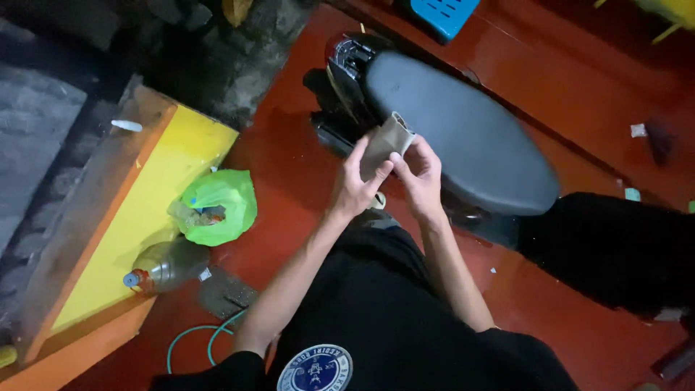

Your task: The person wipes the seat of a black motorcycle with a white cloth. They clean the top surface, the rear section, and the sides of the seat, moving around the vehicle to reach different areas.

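Both my hands hold a small tan cardboard box (389,141) above the edge of a black padded motorbike seat (463,137). My left hand (356,181) grips the box's lower side with the thumb on its face. My right hand (418,170) pinches the box's right edge near its open top flap. My forearms reach out from a black shirt at the bottom of the view.
A green plastic bag (221,205) with scraps lies on the red floor (289,166) beside a yellow board (145,210). A plastic bottle (165,266) lies below it, near a green hose (195,340). A blue stool (441,14) stands at the top.
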